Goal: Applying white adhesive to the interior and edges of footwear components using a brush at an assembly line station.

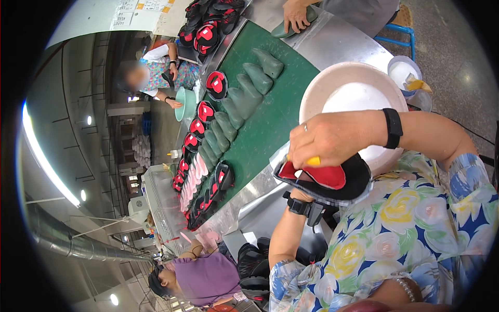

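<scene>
A black shoe upper [356, 177] with a red lining is tilted in front of my chest, its opening turned up. My left hand [300, 194] supports it from below; most of the fingers are hidden behind the upper. Over the opening, my right hand [328, 136] is closed, fingers pointing down, around a small yellow piece [313, 161]. My fingers cover most of that piece, so its exact kind does not show. Just beyond my right hand stands a large pale basin [317, 86] with white liquid inside.
A green conveyor belt [278, 96] carries rows of grey-green shoe lasts [224, 126], red-lined uppers [216, 85] and pink pieces [193, 177]. A small white tub [404, 66] stands beyond the basin. Co-workers are at the far side, including a person in purple [208, 275]; another's hand [296, 14] holds a last.
</scene>
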`<action>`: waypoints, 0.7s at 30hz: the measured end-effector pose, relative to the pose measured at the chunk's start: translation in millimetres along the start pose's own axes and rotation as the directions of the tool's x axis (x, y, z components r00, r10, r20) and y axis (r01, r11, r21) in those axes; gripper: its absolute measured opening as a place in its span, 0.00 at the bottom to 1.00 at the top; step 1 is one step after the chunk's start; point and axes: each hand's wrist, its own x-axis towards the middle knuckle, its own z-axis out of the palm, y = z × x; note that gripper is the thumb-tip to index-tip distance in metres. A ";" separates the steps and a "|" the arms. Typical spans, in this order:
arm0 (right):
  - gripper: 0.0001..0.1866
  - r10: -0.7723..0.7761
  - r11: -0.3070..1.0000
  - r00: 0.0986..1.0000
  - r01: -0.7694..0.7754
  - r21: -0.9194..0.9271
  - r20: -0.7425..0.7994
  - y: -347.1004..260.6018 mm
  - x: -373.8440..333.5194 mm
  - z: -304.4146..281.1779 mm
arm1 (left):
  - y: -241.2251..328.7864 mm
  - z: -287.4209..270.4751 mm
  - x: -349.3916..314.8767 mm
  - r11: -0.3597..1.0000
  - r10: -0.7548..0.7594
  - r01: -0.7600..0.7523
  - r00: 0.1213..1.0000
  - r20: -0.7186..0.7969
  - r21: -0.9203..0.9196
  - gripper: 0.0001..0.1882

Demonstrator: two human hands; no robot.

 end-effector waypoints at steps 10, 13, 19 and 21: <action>0.05 0.592 0.805 0.797 -0.593 -0.032 0.124 13.5 -23.6 -33.6 | -20.3 -12.4 9.9 0.999 -0.032 0.031 0.999 -0.024 -0.044 0.21; 0.05 0.658 0.746 0.729 -0.665 -0.036 0.186 4.5 -26.6 -47.5 | -23.6 -27.1 13.7 1.000 -0.027 0.027 0.998 -0.056 -0.006 0.20; 0.05 0.268 0.963 0.961 -0.269 -0.008 -0.063 9.7 -9.7 -34.3 | -35.6 -47.9 16.1 0.996 -0.027 0.034 0.995 -0.091 0.077 0.19; 0.04 0.279 0.960 0.960 -0.278 -0.042 0.007 12.8 -13.2 -32.1 | -38.8 -55.6 17.6 0.993 -0.023 0.033 0.995 -0.096 0.109 0.18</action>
